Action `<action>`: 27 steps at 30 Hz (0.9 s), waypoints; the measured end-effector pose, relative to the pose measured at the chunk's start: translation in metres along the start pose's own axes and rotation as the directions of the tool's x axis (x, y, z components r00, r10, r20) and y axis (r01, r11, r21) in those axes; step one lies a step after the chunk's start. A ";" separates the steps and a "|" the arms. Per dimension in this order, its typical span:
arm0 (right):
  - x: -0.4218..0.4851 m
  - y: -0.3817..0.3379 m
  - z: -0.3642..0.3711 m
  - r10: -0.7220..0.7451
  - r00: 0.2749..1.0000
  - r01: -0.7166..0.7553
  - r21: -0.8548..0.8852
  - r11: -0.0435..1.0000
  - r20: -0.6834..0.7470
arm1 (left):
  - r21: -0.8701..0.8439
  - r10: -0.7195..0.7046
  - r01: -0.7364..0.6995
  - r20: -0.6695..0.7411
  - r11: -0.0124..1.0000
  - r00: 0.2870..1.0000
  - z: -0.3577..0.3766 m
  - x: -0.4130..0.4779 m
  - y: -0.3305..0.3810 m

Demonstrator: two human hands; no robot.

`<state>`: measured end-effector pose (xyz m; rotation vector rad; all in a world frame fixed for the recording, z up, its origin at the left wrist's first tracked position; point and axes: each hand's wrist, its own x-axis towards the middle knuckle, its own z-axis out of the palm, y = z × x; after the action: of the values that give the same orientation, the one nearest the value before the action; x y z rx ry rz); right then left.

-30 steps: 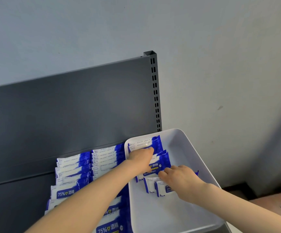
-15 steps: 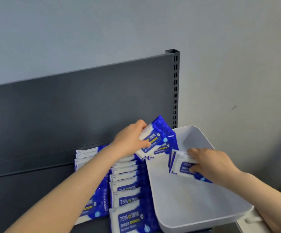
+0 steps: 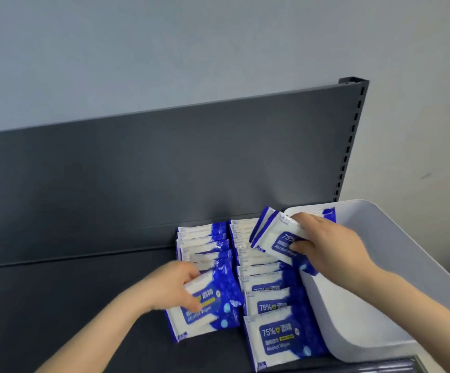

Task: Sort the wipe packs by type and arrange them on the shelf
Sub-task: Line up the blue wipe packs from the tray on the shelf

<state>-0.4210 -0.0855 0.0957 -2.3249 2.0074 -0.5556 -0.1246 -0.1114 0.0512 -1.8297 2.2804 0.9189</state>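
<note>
Front pack (image 3: 207,308) lies flat on shelf (image 3: 83,305), heading the left row (image 3: 205,238); left hand (image 3: 176,288), fingers pinching its edge, likely squaring it with the row. Right hand (image 3: 326,246), fingers clamped on held packs (image 3: 275,235) (two, I think), tilted over right row (image 3: 266,278) beside tray (image 3: 380,251); labels look alike, so probably bound there

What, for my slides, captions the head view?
Left hand grips alcohol wipe pack on shelf; right hand holds more packs.
</note>
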 end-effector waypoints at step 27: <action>-0.029 -0.128 0.136 -0.274 0.811 0.265 0.093 0.960 0.517 | -0.160 0.126 -0.189 -0.335 0.969 0.934 0.047 0.029 -0.067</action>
<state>-0.2643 -0.0651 -0.0078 -2.4156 1.4298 0.0779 -0.0859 -0.1206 -0.0263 -2.0304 2.6530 0.9493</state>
